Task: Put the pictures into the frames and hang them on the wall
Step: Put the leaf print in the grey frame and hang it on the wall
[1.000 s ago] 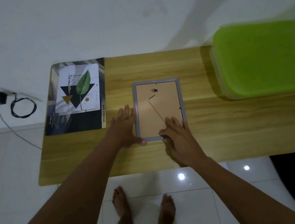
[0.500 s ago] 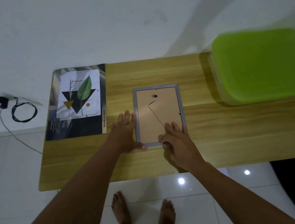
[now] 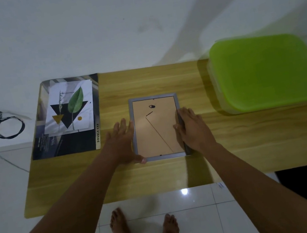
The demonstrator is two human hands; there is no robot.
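Frame [image 3: 157, 128] face-down between flat open left hand [image 3: 121, 142] and right hand [image 3: 192, 128] — poster [image 3: 67, 119] left, green box [image 3: 267, 69] right.

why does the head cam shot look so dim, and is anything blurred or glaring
Head view: low room light, so the table and frame look muted; the green bin lid is smeared at its edges; one bright lamp glare sits on the floor tile; wide-angle bending curves the table's edges.

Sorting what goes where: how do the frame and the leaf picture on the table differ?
The frame lies back up at mid-table, showing a plain brown backing inside a grey border; the leaf picture lies face up at the left end. Both hands touch the frame's sides; none touches the picture. Both lie flat, in portrait.
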